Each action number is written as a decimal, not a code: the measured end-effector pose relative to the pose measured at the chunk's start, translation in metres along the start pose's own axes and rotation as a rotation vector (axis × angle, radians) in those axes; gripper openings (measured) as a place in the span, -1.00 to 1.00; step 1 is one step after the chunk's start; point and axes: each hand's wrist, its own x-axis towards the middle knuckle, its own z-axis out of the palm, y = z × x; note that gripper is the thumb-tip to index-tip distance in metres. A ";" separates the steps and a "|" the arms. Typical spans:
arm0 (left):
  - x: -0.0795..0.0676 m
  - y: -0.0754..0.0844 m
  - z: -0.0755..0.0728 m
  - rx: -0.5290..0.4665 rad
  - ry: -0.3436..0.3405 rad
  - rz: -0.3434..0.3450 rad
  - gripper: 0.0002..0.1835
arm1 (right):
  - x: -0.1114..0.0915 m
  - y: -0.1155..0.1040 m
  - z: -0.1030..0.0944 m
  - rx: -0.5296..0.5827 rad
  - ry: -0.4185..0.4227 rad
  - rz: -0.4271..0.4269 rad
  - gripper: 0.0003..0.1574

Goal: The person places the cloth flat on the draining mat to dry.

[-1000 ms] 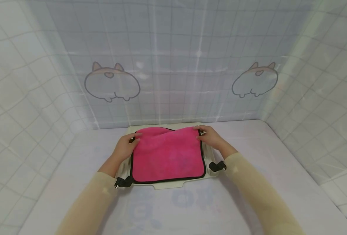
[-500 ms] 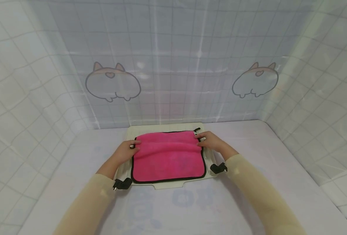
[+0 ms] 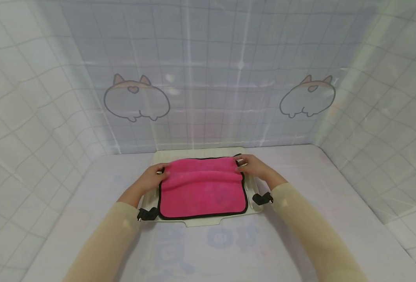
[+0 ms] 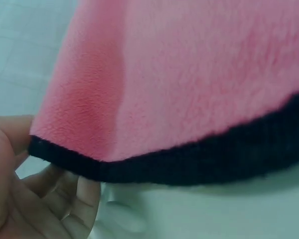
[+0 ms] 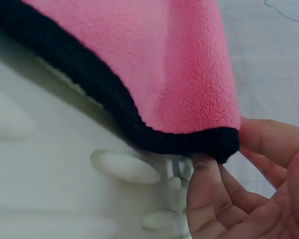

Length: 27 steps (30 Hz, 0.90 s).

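Note:
A pink towel (image 3: 204,199) with a black border lies over a white tray (image 3: 202,223), a soft raised fold running across its middle. My left hand (image 3: 149,180) pinches the towel's left edge near the far corner. On the opposite side, my right hand (image 3: 256,167) pinches the right edge at about the same height. In the left wrist view the dark trim (image 4: 189,164) slopes away from the hand (image 4: 25,199), with fingers under the fabric. The right wrist view has the towel's edge gripped between thumb and fingers (image 5: 205,199), and pale oval bumps of the tray show below.
The tray rests on a pale printed tablecloth (image 3: 229,254), close to the back wall (image 3: 215,98), which has a grid pattern and two cartoon animal drawings. Gridded side walls (image 3: 21,117) stand left and right. A black wrist mount (image 3: 148,214) overlaps the tray's front left corner.
The towel's far edge has come down from its lifted, slanted position, and a crosswise fold has formed. Over the last half second both hands have moved slightly up and away, still pinching the edges.

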 end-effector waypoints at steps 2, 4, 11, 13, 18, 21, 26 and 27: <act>0.003 -0.001 0.000 0.009 0.007 0.012 -0.52 | 0.004 0.000 0.001 0.024 0.008 0.009 -0.35; 0.006 -0.002 0.001 0.026 0.018 0.023 -0.55 | 0.008 0.001 0.003 0.034 0.011 0.014 -0.36; 0.012 -0.004 0.003 0.077 0.057 0.032 -0.65 | 0.014 0.002 0.009 -0.019 0.018 0.010 -0.36; 0.014 -0.005 0.002 0.086 0.077 0.017 -0.66 | 0.016 0.002 0.008 -0.047 0.038 -0.009 -0.40; 0.017 -0.005 0.001 0.080 0.136 0.000 -0.59 | 0.018 0.001 0.005 -0.068 0.094 -0.033 -0.46; 0.020 -0.004 0.000 0.093 0.154 -0.001 -0.45 | 0.019 -0.003 0.003 -0.035 0.118 -0.039 -0.43; 0.023 0.000 0.001 0.129 0.115 -0.017 -0.23 | 0.023 -0.006 0.001 -0.007 0.140 -0.063 -0.29; 0.024 0.000 0.001 0.133 0.104 -0.020 -0.20 | 0.023 -0.006 0.001 -0.004 0.138 -0.064 -0.26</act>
